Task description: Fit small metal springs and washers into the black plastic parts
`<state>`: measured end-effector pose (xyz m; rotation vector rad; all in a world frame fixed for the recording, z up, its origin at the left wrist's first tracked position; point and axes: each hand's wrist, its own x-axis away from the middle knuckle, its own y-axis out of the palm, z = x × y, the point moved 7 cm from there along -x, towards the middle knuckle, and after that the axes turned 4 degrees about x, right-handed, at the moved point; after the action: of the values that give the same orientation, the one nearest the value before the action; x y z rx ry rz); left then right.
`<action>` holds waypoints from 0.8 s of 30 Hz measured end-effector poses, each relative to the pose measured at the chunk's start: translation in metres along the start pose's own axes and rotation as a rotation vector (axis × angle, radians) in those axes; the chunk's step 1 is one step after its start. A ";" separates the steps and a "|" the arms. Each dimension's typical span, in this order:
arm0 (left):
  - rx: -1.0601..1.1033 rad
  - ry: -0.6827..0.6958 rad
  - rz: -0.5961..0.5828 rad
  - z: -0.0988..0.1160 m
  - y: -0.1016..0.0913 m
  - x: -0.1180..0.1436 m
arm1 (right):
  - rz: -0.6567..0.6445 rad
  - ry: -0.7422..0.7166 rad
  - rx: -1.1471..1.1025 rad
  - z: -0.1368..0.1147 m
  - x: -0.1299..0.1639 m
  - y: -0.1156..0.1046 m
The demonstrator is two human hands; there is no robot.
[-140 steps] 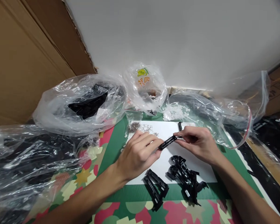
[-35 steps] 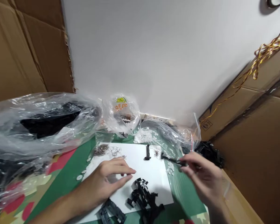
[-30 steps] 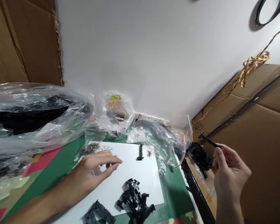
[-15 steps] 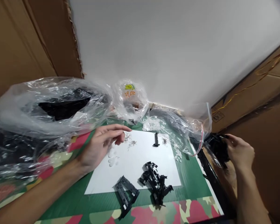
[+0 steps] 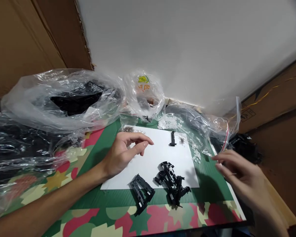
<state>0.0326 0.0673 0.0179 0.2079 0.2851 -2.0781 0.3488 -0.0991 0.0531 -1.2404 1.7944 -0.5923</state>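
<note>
Nearest, a patterned mat (image 5: 118,217) covers the table, with black clips (image 5: 172,182) heaped at the near edge of a white sheet (image 5: 158,158). The left hand (image 5: 123,153) rests on the sheet, fingers loosely curled, empty. The right hand (image 5: 239,174), blurred, spreads open right of the mat. Farther off lie plastic bags (image 5: 64,102), then cardboard (image 5: 22,42) and a white wall (image 5: 182,42).

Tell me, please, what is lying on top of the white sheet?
On the white sheet lie a pile of black parts, one single black part, tiny metal bits, and the left hand, which covers whatever lies beneath it.
</note>
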 end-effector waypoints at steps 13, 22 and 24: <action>-0.006 -0.002 0.005 0.004 -0.003 0.000 | -0.531 -0.027 -0.272 -0.040 -0.003 0.084; -0.178 0.039 -0.225 0.004 0.021 0.003 | -0.359 -0.096 -0.284 -0.075 -0.025 0.084; -0.245 0.065 -0.280 0.003 0.032 0.008 | -0.419 -0.097 -0.267 -0.079 -0.027 0.093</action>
<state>0.0564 0.0449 0.0146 0.0909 0.6351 -2.2896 0.2380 -0.0437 0.0338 -1.8203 1.5755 -0.5200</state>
